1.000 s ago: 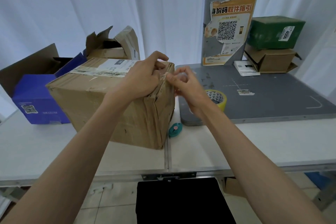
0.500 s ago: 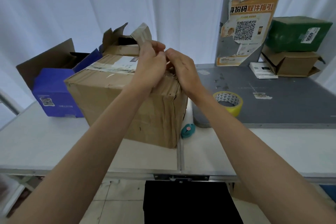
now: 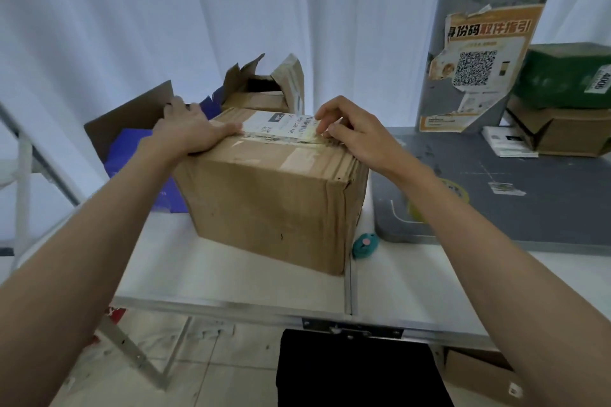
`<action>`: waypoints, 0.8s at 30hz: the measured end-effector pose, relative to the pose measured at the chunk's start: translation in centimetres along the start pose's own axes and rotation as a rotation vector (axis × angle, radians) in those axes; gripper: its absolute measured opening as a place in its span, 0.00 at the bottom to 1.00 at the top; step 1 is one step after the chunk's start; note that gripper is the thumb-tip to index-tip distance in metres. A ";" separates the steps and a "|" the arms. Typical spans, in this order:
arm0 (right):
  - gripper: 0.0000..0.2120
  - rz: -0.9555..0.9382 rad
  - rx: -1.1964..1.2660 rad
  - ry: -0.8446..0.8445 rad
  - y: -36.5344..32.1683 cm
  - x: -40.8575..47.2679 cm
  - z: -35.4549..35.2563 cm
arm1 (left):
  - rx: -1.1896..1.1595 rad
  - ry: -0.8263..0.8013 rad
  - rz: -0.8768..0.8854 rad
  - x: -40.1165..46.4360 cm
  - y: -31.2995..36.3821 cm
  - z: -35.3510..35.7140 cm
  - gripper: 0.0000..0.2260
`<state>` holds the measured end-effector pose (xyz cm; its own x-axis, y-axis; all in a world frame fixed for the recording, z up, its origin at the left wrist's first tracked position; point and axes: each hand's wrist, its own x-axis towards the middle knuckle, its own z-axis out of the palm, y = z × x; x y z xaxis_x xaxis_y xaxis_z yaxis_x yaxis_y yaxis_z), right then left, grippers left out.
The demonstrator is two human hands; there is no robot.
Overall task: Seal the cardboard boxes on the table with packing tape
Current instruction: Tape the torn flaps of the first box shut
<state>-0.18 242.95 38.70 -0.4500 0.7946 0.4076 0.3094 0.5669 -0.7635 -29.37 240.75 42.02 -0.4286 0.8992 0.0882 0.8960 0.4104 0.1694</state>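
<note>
A brown cardboard box (image 3: 271, 201) stands on the white table (image 3: 231, 277), with a shipping label and a strip of tape along its top seam. My left hand (image 3: 188, 129) lies flat on the left end of the box top, fingers straight along the seam. At the right end, my right hand (image 3: 353, 132) presses bent fingertips on the taped seam near the edge. A yellow tape roll (image 3: 459, 190) lies on the grey mat (image 3: 529, 208), mostly hidden behind my right forearm. A teal cutter (image 3: 363, 243) lies by the box's right corner.
Behind the box stand a blue box (image 3: 132, 149) with an open flap and an open brown box (image 3: 264, 92). At the far right a green box (image 3: 562, 76) sits on a brown one (image 3: 568, 135). A grey pillar with a poster (image 3: 479, 53) rises behind the mat.
My left hand has slid from the box's right top edge along the seam to the left end and flattened. The right hand has stayed at the right edge. The view has shifted closer.
</note>
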 end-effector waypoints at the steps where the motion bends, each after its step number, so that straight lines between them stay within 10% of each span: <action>1: 0.13 -0.002 0.003 0.001 0.0 0.0 -0.1 | -0.001 0.006 -0.004 0.2 -0.7 -0.1 0.49; 8: 0.10 0.144 -0.179 0.076 -0.2 0.2 -1.4 | -0.101 -0.087 0.067 0.7 -2.9 -0.2 0.36; 12: 0.45 0.529 -0.352 -0.012 -1.2 0.8 -1.6 | -0.108 -0.123 0.087 0.2 -2.3 0.0 0.37; 16: 0.60 0.635 -0.579 -0.128 -2.1 2.0 -0.8 | 0.011 -0.064 0.067 -1.0 -0.5 0.0 0.40; 20: 0.61 0.686 -0.609 -0.201 -2.3 3.0 -0.8 | 0.085 -0.046 0.016 -2.8 2.4 0.3 0.63; 24: 0.50 0.639 -0.530 -0.150 -1.7 2.7 -1.5 | -0.012 -0.060 -0.048 -2.5 3.1 0.5 0.65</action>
<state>-0.60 244.47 41.81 -0.1496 0.9811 -0.1226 0.8780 0.0748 -0.4728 -25.48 239.81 41.87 -0.4633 0.8859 0.0211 0.8728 0.4521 0.1840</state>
